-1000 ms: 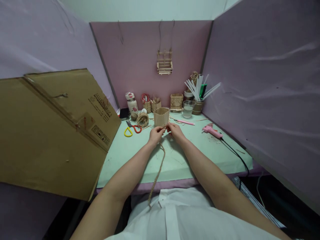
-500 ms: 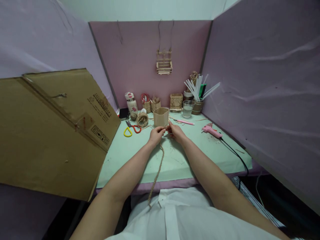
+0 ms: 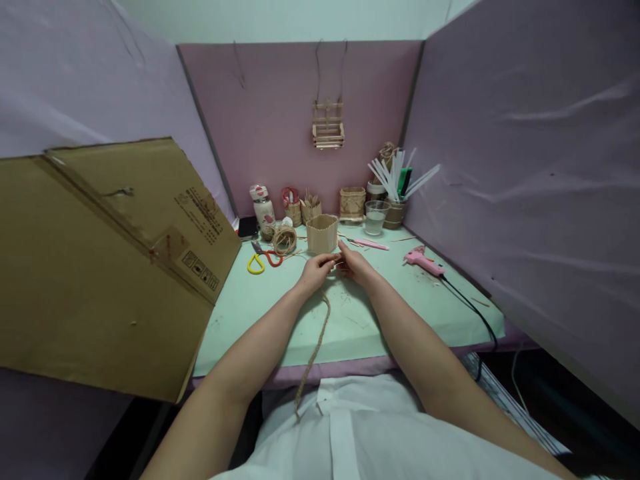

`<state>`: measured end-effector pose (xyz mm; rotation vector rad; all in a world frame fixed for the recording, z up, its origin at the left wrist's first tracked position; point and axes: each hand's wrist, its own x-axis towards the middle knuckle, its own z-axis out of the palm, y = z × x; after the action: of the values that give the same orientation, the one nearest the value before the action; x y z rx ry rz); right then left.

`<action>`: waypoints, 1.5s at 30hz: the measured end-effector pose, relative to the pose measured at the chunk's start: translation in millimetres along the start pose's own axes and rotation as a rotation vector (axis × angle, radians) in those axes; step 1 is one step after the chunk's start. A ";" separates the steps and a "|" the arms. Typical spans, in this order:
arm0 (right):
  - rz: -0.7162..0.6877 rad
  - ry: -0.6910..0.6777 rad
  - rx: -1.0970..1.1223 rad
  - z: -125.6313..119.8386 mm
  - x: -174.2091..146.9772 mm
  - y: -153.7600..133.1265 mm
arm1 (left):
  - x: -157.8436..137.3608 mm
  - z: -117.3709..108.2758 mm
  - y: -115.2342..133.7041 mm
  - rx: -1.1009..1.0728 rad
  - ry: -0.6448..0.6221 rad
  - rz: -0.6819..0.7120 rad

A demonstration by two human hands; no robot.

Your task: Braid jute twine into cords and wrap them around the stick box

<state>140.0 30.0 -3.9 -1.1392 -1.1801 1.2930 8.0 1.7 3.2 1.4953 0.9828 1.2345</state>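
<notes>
A braided length of jute twine (image 3: 321, 333) hangs from between my hands, over the table's front edge and onto my lap. My left hand (image 3: 315, 272) is closed, pinching the upper end of this braid. Just to its right, my right hand (image 3: 354, 265) is closed too, its fingers on the loose strands at the same end; the fingertips partly hide the strands. Right behind both hands stands an open, wavy-rimmed cardboard-coloured container (image 3: 321, 235). Scissors (image 3: 265, 258) with yellow and red handles lie left of my hands, beside a roll of twine (image 3: 285, 239).
A pink glue gun (image 3: 424, 261) with a black cord lies at the right. A pink craft knife (image 3: 369, 244), a cup of water (image 3: 375, 218) and a pot of white glue sticks (image 3: 395, 212) are behind. A large cardboard sheet (image 3: 115, 267) leans at the left.
My hands have shifted very slightly to the right, still together at the braid's end. The hanging part of the braid has swayed a little.
</notes>
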 end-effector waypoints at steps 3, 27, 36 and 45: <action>0.118 -0.045 0.024 0.9 -3.6 -2.3 | 1.6 -1.5 -4.5 0.038 -0.033 0.000; 0.026 -0.098 -0.011 -0.8 1.8 6.9 | 2.9 -3.9 -10.6 -0.075 -0.028 -0.113; -0.296 0.221 -0.524 -3.5 9.5 9.6 | -1.5 0.5 -8.4 -0.037 -0.149 -0.125; -0.252 0.294 -0.574 -6.9 12.0 8.4 | -2.9 2.4 -4.3 -0.018 -0.132 -0.080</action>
<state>145.6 42.2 -13.0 -1.4698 -1.4561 0.5771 9.8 -0.4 -1.8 1.4893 0.9323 1.0712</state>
